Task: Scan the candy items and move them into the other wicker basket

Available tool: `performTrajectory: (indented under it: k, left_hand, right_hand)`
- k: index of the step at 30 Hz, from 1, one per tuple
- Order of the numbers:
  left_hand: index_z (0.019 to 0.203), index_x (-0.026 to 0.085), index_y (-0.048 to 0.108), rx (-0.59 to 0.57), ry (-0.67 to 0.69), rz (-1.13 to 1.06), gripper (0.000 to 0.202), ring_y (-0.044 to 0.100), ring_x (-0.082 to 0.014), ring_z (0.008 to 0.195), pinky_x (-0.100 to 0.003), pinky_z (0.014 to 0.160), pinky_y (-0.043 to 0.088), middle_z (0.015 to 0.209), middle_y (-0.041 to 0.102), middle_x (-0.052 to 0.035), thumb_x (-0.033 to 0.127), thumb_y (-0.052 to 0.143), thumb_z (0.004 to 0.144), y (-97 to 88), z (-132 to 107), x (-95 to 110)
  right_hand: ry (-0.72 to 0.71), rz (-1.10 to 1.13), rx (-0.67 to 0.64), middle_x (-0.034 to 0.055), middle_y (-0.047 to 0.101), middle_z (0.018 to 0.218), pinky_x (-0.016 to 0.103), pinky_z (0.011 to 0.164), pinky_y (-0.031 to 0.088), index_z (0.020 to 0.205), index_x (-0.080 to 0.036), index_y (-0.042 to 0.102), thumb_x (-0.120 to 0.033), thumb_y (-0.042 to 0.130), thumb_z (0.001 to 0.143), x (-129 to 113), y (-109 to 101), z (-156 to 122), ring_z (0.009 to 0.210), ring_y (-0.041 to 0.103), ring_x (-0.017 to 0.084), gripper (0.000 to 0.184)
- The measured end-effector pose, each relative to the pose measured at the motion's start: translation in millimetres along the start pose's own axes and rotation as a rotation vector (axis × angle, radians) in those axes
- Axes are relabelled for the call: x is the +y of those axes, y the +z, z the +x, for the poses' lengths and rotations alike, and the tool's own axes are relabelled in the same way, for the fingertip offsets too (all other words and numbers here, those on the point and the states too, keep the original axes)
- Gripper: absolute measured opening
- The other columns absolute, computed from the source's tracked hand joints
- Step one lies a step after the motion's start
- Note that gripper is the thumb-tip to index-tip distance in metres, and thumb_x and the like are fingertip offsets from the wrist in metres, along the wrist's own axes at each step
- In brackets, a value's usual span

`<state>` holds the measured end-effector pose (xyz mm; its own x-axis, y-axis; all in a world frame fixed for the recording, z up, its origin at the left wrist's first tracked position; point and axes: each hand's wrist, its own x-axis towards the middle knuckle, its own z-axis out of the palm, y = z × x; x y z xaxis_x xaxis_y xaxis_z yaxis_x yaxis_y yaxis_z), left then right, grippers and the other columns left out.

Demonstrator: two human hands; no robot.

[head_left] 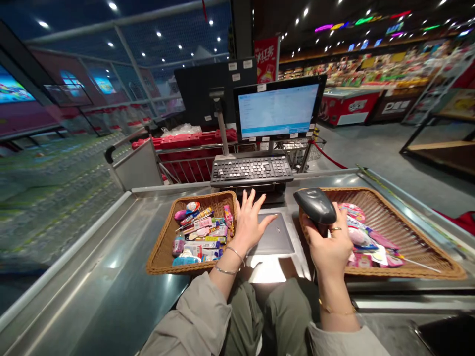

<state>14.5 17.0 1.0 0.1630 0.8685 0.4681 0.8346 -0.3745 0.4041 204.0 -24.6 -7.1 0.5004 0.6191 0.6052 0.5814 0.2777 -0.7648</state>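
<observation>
My right hand (331, 244) grips a black barcode scanner (316, 203) by its handle, over the left end of the right wicker basket (419, 222). That basket holds pink and white packages (365, 242) and a thin white stick. With fingers spread and nothing in them, my left hand (250, 220) hovers at the right edge of the left wicker basket (159, 254). Small colourful packets and tubes (204, 230) fill this basket. Between the baskets lies a flat grey panel (276, 235), partly behind my left hand.
A black keyboard (252, 169) stands behind the baskets, below a lit monitor (278, 111). The metal counter (122, 257) has a raised rim. Beyond it are a shopping cart with red crates (193, 143) and a grey panel cart (135, 163). Store displays stand at the back right.
</observation>
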Motion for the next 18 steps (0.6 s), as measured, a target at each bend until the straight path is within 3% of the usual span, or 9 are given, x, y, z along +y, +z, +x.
performTrajectory:
  k: [5, 9, 13, 18]
  left_hand:
    - [0.148, 0.024, 0.044, 0.003, -0.062, 0.071, 0.065, 0.013, -0.0348, 0.154, -0.068, 0.119, 0.011, 0.163, 0.028, -0.0151, 0.052, 0.060, 0.092, -28.4, -17, -46]
    - [0.148, 0.024, 0.044, 0.003, -0.132, 0.138, 0.066, 0.013, -0.0357, 0.154, -0.067, 0.120, 0.012, 0.164, 0.028, -0.0151, 0.053, 0.060, 0.091, -48.3, -30, -77]
    - [0.149, 0.024, 0.043, -0.023, -0.173, 0.194, 0.063, 0.014, -0.0351, 0.154, -0.064, 0.121, 0.014, 0.163, 0.028, -0.0155, 0.050, 0.058, 0.093, -59.5, -43, -98]
    - [0.149, 0.025, 0.042, -0.092, -0.227, 0.204, 0.065, 0.013, -0.0357, 0.154, -0.066, 0.120, 0.013, 0.163, 0.028, -0.0154, 0.051, 0.060, 0.092, -65.1, -59, -115]
  right_hand:
    - [-0.102, 0.028, -0.209, 0.0146, 0.052, 0.149, 0.060, 0.120, 0.025, 0.125, -0.019, 0.065, -0.044, 0.069, 0.083, -4, 16, -8, 0.149, 0.030, 0.035, 0.049]
    - [-0.180, 0.026, -0.292, 0.0160, 0.052, 0.148, 0.061, 0.118, 0.026, 0.107, -0.018, 0.070, -0.042, 0.067, 0.084, -6, 27, -14, 0.150, 0.030, 0.035, 0.033]
    - [-0.229, 0.014, -0.361, 0.0152, 0.053, 0.148, 0.064, 0.117, 0.025, 0.096, -0.019, 0.071, -0.040, 0.065, 0.085, -9, 35, -21, 0.149, 0.030, 0.036, 0.024]
    - [-0.258, -0.021, -0.478, 0.0120, 0.051, 0.150, 0.069, 0.116, 0.021, 0.100, -0.022, 0.070, -0.039, 0.063, 0.086, -10, 43, -31, 0.150, 0.027, 0.036, 0.024]
